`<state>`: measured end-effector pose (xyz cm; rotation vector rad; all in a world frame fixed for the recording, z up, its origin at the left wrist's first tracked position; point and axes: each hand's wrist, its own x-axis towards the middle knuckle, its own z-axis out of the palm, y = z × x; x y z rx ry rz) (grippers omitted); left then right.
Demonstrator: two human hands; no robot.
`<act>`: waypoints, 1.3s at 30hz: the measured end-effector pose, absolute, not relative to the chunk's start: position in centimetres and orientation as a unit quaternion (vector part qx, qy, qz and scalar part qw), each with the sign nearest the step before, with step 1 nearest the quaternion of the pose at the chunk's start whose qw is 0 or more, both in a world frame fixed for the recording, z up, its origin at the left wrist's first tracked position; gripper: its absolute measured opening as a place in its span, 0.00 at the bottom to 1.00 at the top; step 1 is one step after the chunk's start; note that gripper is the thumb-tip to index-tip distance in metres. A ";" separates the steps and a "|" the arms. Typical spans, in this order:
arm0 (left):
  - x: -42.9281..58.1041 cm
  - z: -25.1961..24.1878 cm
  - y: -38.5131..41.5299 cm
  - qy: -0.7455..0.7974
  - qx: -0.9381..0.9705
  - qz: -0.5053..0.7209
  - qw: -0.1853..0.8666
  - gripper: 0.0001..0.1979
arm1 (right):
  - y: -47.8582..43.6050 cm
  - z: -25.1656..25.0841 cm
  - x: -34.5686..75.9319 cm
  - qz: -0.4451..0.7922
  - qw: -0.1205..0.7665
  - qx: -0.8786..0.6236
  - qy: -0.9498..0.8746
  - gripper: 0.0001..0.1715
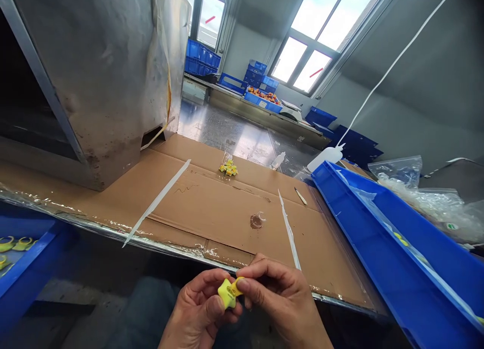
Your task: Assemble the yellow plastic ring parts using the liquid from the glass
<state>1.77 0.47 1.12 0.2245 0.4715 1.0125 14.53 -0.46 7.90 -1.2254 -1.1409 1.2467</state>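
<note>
Both hands (242, 301) pinch small yellow part (229, 291) below cardboard-covered bench (212, 202).

Glossy yellow plastic piece (228, 292), matt cardboard (212, 197)

No text, label, brand or number can be read anywhere in the head view. A small round green-and-white sticker (451, 226) sits on the clear plastic bags (434, 202) at the right, but its print is too small to make out. The blue bins (363, 223) and the cardboard sheet (212, 197) show no readable marking.
</note>
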 end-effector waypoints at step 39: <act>1.4 1.1 -0.3 0.254 0.211 0.579 0.746 0.14 | -1.8 7.0 15.4 0.258 0.428 -0.458 -0.735 0.09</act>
